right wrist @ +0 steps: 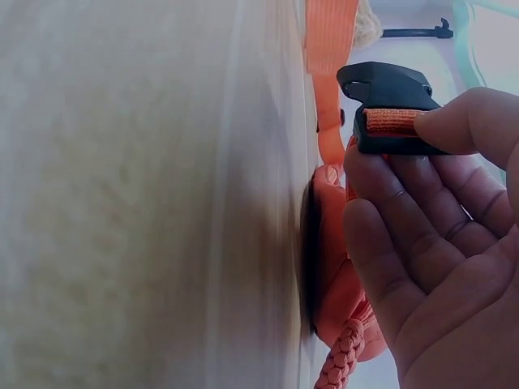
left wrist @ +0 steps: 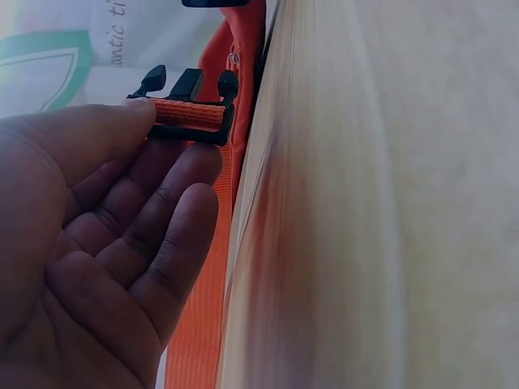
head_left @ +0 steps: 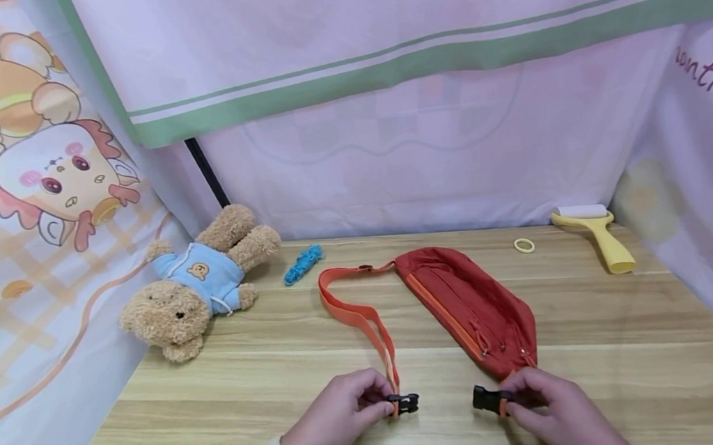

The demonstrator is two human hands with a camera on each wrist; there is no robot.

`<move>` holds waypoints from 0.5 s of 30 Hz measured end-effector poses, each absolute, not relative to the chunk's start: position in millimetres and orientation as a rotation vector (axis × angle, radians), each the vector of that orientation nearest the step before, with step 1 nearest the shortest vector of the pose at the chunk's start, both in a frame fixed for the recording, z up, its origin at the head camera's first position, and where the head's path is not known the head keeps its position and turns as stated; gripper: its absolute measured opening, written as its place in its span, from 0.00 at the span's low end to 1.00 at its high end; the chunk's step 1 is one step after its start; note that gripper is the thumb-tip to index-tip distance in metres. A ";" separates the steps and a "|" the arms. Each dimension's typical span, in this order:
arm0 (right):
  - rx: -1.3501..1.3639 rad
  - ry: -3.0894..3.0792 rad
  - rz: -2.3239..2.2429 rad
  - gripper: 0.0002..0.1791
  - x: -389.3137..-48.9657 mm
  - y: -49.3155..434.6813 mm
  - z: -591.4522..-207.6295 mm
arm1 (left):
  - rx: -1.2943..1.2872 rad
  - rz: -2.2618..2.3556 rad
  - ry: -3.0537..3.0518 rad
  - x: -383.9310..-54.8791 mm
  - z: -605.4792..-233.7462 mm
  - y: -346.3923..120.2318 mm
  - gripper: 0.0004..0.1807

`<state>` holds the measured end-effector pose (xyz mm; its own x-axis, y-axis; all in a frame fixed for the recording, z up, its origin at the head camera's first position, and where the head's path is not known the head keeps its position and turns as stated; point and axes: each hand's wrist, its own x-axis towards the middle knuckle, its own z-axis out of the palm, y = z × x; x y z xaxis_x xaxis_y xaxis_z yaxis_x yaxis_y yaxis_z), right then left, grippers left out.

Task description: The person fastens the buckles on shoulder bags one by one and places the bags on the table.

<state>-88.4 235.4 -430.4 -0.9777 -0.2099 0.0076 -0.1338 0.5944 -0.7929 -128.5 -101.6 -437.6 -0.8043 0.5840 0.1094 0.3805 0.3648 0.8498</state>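
A red waist bag (head_left: 472, 304) lies on the wooden table, its orange strap (head_left: 354, 313) looping out to the left. My left hand (head_left: 346, 415) pinches the pronged half of a black buckle (left wrist: 188, 85) at the strap's end, thumb against the orange webbing. In my right hand (head_left: 556, 402) is the socket half of the buckle (right wrist: 389, 89), pinched between thumb and fingers beside the bag's near end. The two halves are apart, their open ends facing each other. A braided orange cord (right wrist: 345, 356) hangs by the bag in the right wrist view.
At the left lies a teddy bear (head_left: 200, 280) in a blue hoodie. Beside it is a blue bundle of cord (head_left: 303, 264). Toward the back right are a pale yellow ring (head_left: 524, 245) and a yellow-handled lint roller (head_left: 602, 234). Printed curtains (head_left: 389, 157) enclose the table.
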 end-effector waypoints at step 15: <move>-0.346 2.680 -1.359 0.08 -88.5 230.0 -428.2 | 0.878 1.412 2.407 -129.7 -439.5 -99.2 0.02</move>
